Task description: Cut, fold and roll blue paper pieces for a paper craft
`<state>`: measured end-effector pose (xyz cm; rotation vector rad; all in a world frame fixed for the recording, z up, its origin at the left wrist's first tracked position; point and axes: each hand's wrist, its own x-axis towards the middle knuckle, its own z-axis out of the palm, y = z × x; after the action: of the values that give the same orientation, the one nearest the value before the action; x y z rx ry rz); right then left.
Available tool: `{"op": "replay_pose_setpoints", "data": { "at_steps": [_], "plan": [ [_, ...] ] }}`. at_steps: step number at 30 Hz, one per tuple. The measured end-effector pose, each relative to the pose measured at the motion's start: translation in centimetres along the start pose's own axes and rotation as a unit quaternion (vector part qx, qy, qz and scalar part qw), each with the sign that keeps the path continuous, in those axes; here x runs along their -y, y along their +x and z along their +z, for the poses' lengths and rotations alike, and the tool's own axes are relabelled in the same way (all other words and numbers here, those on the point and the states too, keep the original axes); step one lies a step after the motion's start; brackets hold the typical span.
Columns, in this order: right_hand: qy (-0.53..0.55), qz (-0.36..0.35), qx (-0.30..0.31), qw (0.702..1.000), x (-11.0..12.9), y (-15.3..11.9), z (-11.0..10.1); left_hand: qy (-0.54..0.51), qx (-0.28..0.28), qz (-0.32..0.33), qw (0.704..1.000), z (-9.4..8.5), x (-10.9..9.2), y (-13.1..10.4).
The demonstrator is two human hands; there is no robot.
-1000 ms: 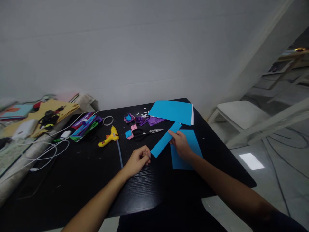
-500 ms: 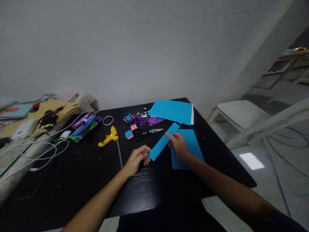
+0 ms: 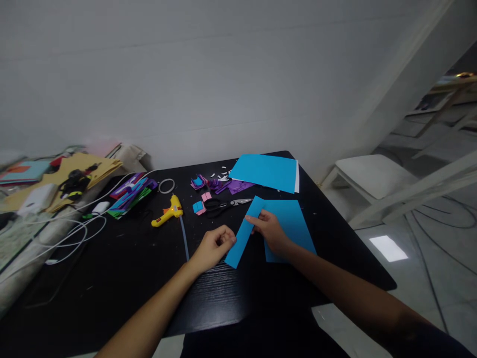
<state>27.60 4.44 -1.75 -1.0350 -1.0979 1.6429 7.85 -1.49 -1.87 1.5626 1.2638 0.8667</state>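
Note:
A folded-looking blue paper strip [image 3: 244, 236] is held at a slant over the black table. My right hand [image 3: 272, 231] pinches its right edge, thumb on top. At the strip's left edge is my left hand [image 3: 214, 247], fingers curled, thumb and fingertips against the paper. Under my right hand lies a blue sheet [image 3: 292, 223]. Black-handled scissors [image 3: 219, 205] rest behind the strip, beside small pink and blue paper pieces [image 3: 200, 206]. Further back is a larger blue sheet [image 3: 266, 170] over a white one.
A yellow glue gun [image 3: 169, 213] with a glue stick lies left of my hands, near a tape ring [image 3: 166, 186]. Purple scraps [image 3: 238, 186] lie at the back. Coloured papers [image 3: 132, 194], white cables and clutter occupy the left. A white chair [image 3: 374, 174] stands right.
The blue strip has shifted left and toward me and turned steeper. My right hand moved left with it, and its lower end now extends past my left fingertips.

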Motion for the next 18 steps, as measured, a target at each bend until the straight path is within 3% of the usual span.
{"op": "replay_pose_setpoints", "data": {
  "at_steps": [4, 14, 18],
  "plan": [
    [0.012, 0.000, 0.009, 1.000, 0.2, 0.0, -0.1, 0.020, 0.006, 0.007, 1.000, 0.0, 0.0, 0.0],
    [-0.022, 0.013, 0.116, 0.993, -0.1, -1.0, 0.6, 0.013, 0.024, 0.011, 1.000, -0.1, 0.1, 0.0],
    [-0.036, 0.003, 0.117, 0.992, -0.6, -0.8, 0.5, 0.012, 0.038, 0.009, 0.999, -0.1, -0.2, -0.1]
  ]
}}
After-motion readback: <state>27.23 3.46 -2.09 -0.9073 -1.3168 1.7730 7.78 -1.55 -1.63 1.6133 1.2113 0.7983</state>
